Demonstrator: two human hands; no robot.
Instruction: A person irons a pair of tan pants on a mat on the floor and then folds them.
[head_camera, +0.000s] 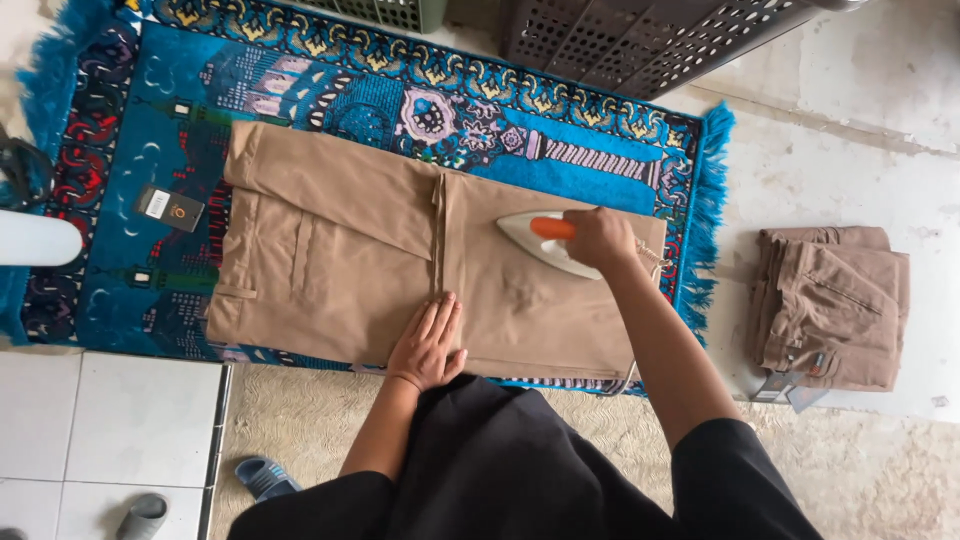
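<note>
Tan trousers, white iron with orange handle, blue patterned rug

Pale concrete floor is carrying a blue patterned rug with fringed ends. Tan trousers are lying flat across the rug, a dark hang tag beside them on the rug. A folded brown stack is sitting directly on the floor, right of the rug. Dark slotted baskets are standing at the rug's far edge.

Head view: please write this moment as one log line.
right hand: grips white iron with orange handle | left hand: flat on tan folded trousers | under: blue patterned rug | beside: brown folded stack
</note>
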